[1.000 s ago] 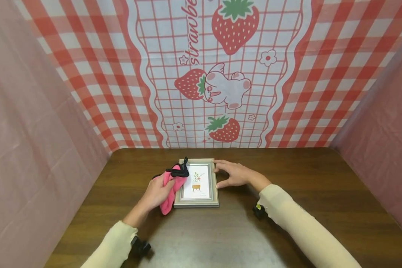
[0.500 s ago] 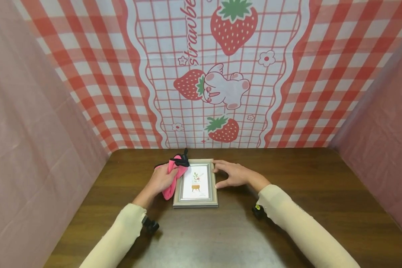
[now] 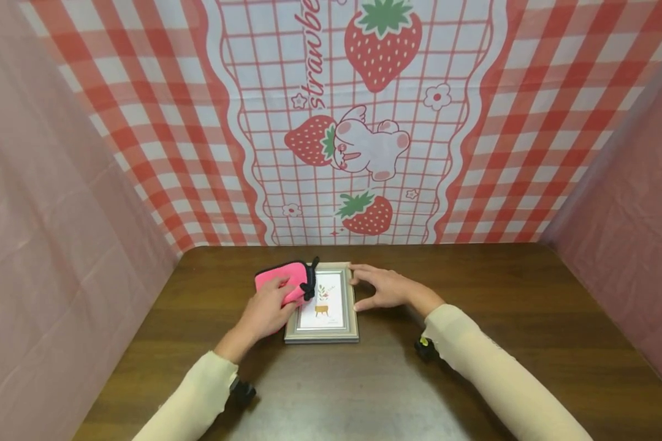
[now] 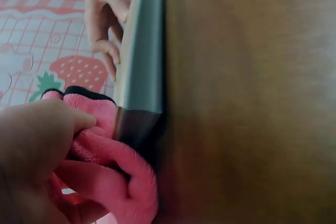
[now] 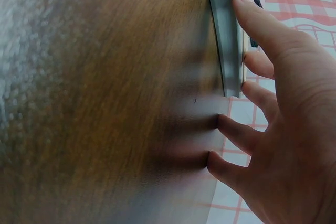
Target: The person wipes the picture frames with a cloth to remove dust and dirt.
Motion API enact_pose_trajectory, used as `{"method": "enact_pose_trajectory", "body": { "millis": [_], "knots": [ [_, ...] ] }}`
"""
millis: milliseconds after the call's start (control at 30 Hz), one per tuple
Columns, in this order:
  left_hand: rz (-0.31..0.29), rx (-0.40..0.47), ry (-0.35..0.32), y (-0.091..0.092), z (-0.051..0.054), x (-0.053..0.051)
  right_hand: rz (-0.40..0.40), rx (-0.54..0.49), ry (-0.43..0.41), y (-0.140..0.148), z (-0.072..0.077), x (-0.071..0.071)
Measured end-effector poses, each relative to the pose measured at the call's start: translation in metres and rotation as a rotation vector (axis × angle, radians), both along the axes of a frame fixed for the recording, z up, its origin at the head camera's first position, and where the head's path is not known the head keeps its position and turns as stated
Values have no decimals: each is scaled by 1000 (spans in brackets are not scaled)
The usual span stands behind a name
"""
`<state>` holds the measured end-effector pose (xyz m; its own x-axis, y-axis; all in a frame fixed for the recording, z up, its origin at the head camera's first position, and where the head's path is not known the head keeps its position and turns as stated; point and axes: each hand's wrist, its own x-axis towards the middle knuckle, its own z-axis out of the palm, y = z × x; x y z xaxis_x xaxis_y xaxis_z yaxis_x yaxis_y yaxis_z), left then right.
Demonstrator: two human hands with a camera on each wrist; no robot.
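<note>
A silver-grey picture frame [image 3: 338, 334] with a potted-plant print lies flat on the table. My left hand [image 3: 265, 310] holds a pink cloth [image 3: 280, 272] with black edging over the frame's left side. In the left wrist view the thumb presses on the folded cloth [image 4: 131, 187], beside the frame's side [image 4: 144, 51]; some fingers are hidden by the cloth. My right hand [image 3: 387, 288] has its fingers spread against the frame's right edge. The right wrist view has the thumb and two fingers touching the frame [image 5: 227, 30], while the other fingertips [image 5: 216, 161] rest on the table.
The brown wooden table [image 3: 474, 294] extends around the frame on all sides. A red-and-white strawberry-print cloth [image 3: 358, 153] hangs behind it. Pink drapes [image 3: 60, 214] stand at the left and right. A small black camera [image 3: 243, 392] sits at the left wrist.
My left hand has moved up, then slightly back down, along the frame's left side. The pink cloth now lies flatter and covers the upper left corner. The right hand stays put.
</note>
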<state>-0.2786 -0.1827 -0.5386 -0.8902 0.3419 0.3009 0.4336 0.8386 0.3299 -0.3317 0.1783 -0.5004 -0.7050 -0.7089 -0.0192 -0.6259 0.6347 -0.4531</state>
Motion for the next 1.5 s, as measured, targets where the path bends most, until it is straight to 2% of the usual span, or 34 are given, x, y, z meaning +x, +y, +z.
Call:
{"method": "enact_pose_trajectory", "body": {
  "millis": [33, 67, 100, 167, 200, 267, 300, 333, 367, 400, 433, 500, 533, 600, 700, 767, 833, 933, 967, 1000, 1067, 1133, 1167, 1200, 1233, 1300, 1367, 1500],
  "knots": [
    [-7, -2, -4, 1, 6, 8, 8, -7, 19, 1, -3, -1],
    [-20, -8, 15, 1, 7, 15, 1, 3, -3, -1, 5, 2],
    [-31, -5, 10, 3, 16, 25, -3, 17, -15, -3, 10, 5],
    [-42, -15, -4, 8, 35, 45, -2, 7, 3, 1, -5, -5],
    [-53, -8, 0, 8, 35, 50, -6, 9, 7, 1, -4, -4],
    [-75, 0, 12, 8, 41, 64, -30, 27, -35, -5, 11, 6],
    [-89, 15, 6, 9, 47, 71, -29, 13, -29, -3, 5, 3],
    [-109, 16, 42, 5, 37, 70, -26, 2, -15, -1, -3, -1],
    [-132, 21, 79, 1, 29, 69, -15, 14, -1, -2, 2, 5],
    [-152, 35, 99, -2, 27, 72, -19, 18, -4, -3, 3, 5],
    [-163, 46, 105, -2, 35, 79, -15, 15, 2, -1, -7, -3],
    [-182, 61, 130, -5, 36, 84, -15, 18, 12, 4, -25, -16],
    [-183, 63, 126, -7, 38, 86, -12, 26, 19, 4, -29, -19],
    [-178, 76, 96, -5, 56, 97, -21, 22, 9, 5, -32, -25],
    [-179, 82, 105, -13, 57, 96, -2, 4, 9, 2, -16, -12],
    [-184, 103, 126, -20, 50, 91, 5, -4, -6, -1, 0, 0],
    [-216, 150, 170, -36, 27, 73, 10, -14, -19, -3, 11, 8],
    [-212, 205, 195, -53, 8, 54, -3, -15, -51, -5, 22, 15],
    [-206, 224, 210, -57, 4, 48, -1, -9, -32, -4, 16, 12],
    [-189, 238, 217, -60, 5, 45, -2, -6, -32, -4, 15, 11],
    [-111, 247, 213, -58, 26, 51, -6, -1, -19, -3, 4, 5],
    [-46, 264, 231, -59, 41, 51, 1, -2, 12, -1, -6, -1],
    [-5, 267, 229, -57, 54, 54, 1, -1, 13, 0, -9, -3],
    [40, 263, 217, -57, 66, 57, -2, -7, -6, -1, -5, -1],
    [76, 266, 213, -58, 72, 56, 6, -13, 17, 1, -11, -5],
    [137, 276, 191, -61, 83, 53, 4, -10, -3, 0, -4, -1],
    [184, 282, 173, -64, 90, 50, -3, -4, -5, 0, -6, -2],
    [235, 286, 164, -70, 94, 45, -15, 0, -9, 1, -9, -5]
  ]
}}
